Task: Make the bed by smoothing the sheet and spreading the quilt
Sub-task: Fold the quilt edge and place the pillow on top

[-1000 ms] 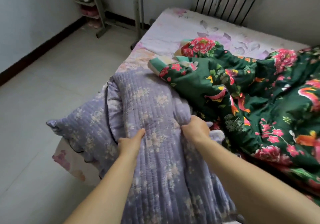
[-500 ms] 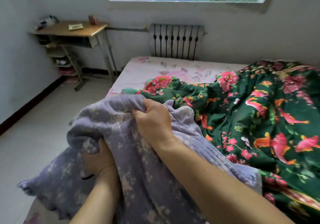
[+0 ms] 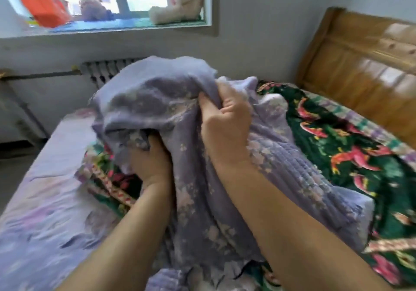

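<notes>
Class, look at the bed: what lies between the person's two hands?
In the head view, a bunched fold of the lilac floral quilted blanket fills the stretch between the left hand and the right hand; both grip it.

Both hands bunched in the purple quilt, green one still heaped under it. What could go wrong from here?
1. The purple quilt is gathered in a wad by the left hand and right hand; a grip away from an edge could make it spread crooked.
2. It drapes over the crumpled green quilt, which may get dragged along.
3. That could wrinkle the sheet.
</notes>
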